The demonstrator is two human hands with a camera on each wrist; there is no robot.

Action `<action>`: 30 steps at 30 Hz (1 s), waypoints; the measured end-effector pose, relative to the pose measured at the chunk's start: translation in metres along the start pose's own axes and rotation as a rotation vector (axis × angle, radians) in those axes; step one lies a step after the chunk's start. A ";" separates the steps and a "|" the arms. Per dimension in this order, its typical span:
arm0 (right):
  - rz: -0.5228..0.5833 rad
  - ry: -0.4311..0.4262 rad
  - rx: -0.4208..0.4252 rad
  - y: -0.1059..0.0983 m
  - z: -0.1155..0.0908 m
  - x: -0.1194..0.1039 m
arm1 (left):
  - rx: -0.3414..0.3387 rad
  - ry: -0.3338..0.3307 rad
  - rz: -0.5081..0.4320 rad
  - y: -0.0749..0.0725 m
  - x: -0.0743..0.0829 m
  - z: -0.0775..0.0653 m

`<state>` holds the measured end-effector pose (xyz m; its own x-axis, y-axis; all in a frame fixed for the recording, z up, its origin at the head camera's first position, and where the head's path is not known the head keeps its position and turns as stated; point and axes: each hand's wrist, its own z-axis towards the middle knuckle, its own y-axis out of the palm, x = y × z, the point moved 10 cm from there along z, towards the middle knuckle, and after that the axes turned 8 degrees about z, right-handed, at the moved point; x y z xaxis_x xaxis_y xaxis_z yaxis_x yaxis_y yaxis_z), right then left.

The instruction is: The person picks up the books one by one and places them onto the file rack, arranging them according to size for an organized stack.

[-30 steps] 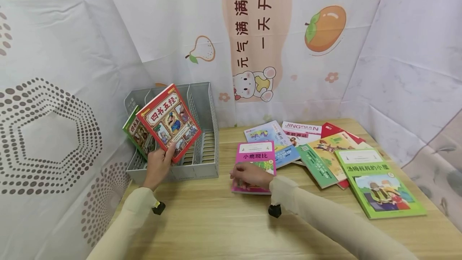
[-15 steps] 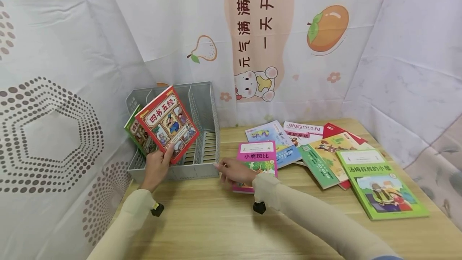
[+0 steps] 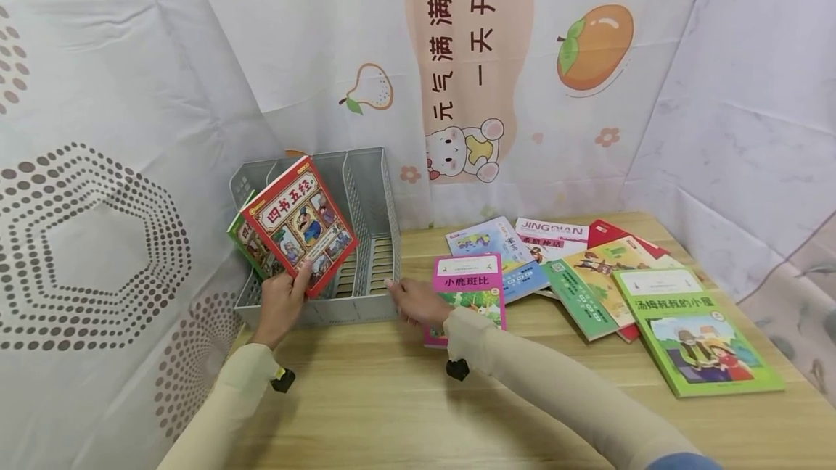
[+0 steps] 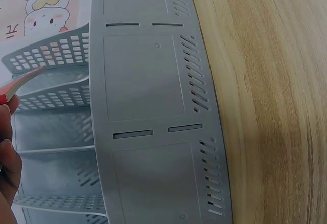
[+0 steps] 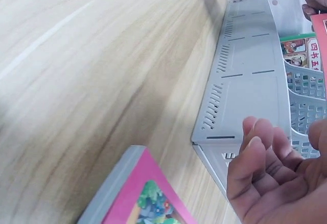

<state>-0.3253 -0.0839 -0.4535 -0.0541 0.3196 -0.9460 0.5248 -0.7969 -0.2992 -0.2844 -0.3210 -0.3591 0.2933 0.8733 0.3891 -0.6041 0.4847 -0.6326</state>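
My left hand (image 3: pixel 279 303) grips the lower edge of a red picture book (image 3: pixel 302 227) and holds it tilted over a grey desktop file rack (image 3: pixel 353 309). Behind it, a green book (image 3: pixel 244 239) leans in the rack's left compartment, partly covered by the red one. At the rack's front right corner is my right hand (image 3: pixel 418 297), its fingers loosely bent and holding nothing, as the right wrist view also shows. A pink book (image 3: pixel 472 283) lies flat on the table, partly under my right wrist in the head view.
Several books lie at the right: a blue one (image 3: pixel 519 280), a white one (image 3: pixel 555 232), a yellow-green one (image 3: pixel 588 303), a red one (image 3: pixel 604 232) and a bright green one (image 3: pixel 705 347). A printed curtain (image 3: pixel 366 13) hangs behind the wooden table (image 3: pixel 366 397).
My right hand has moved left from over the pink book to the rack's front right corner. The red book in my left hand has shifted slightly left and down.
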 end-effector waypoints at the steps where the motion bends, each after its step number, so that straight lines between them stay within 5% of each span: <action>1: -0.001 0.003 0.005 -0.001 0.001 0.000 | 0.001 0.002 0.002 0.000 0.000 0.000; 16: -0.114 0.020 -0.046 0.001 0.011 0.005 | 0.013 -0.025 0.032 -0.010 -0.013 -0.001; 30: -0.045 0.052 -0.056 0.000 0.011 0.008 | 0.017 -0.092 0.035 -0.021 -0.036 0.001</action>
<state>-0.3350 -0.0871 -0.4623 -0.0358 0.3818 -0.9236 0.5699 -0.7514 -0.3327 -0.2832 -0.3623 -0.3594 0.2031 0.8808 0.4277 -0.6256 0.4527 -0.6353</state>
